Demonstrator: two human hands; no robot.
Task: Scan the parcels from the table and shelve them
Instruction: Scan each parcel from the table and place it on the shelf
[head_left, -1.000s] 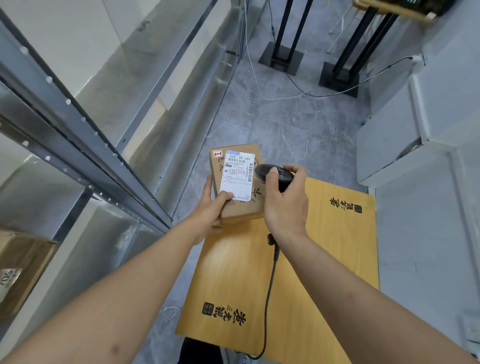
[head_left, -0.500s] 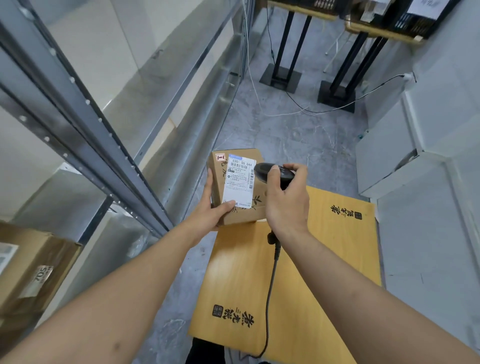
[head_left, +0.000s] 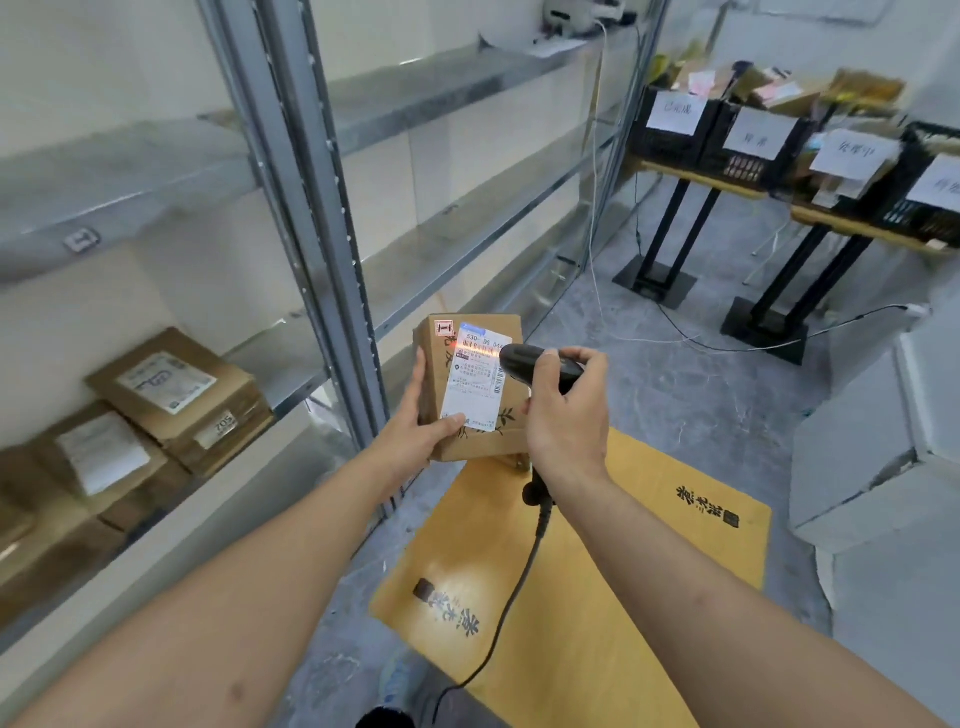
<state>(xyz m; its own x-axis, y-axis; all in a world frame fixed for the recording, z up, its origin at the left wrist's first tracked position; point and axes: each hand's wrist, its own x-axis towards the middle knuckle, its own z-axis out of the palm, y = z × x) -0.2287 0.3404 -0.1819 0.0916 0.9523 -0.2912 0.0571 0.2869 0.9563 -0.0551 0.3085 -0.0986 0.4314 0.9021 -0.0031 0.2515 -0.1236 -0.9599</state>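
Fingers (head_left: 418, 375) of the left hand (head_left: 415, 431) up the box's near side, thumb pressed flat across the bottom corner of the white label (head_left: 475, 382), gripping the small brown box (head_left: 470, 387) and holding it upright in the air, above the far edge of the wooden table (head_left: 597, 597). Fingers of the right hand (head_left: 566, 415) curled round the black scanner (head_left: 537, 364), thumb on top, nose of the scanner right up against the label's right edge. Thin red-orange line of light lying across the barcode near the label's top, and a small red sticker in the box's upper left corner. Black cable (head_left: 511, 597) dropping from the scanner's handle below the wrist, trailing down over the tabletop and off the near edge. Dark printed characters showing at two corners of the table. Off to the left, grey metal shelves (head_left: 311, 218), with a heap of flat brown parcels (head_left: 156, 405) stacked on a lower level, white labels facing up, one marked 205. Grey mottled floor (head_left: 675, 395) beyond the table. Further back on the right, black crates (head_left: 727, 140) with white paper signs sitting on a narrow wooden bench with black legs, assorted items poking out of them, too blurred to make out. Pale grey blocks (head_left: 872, 441) just beside the table on the right.
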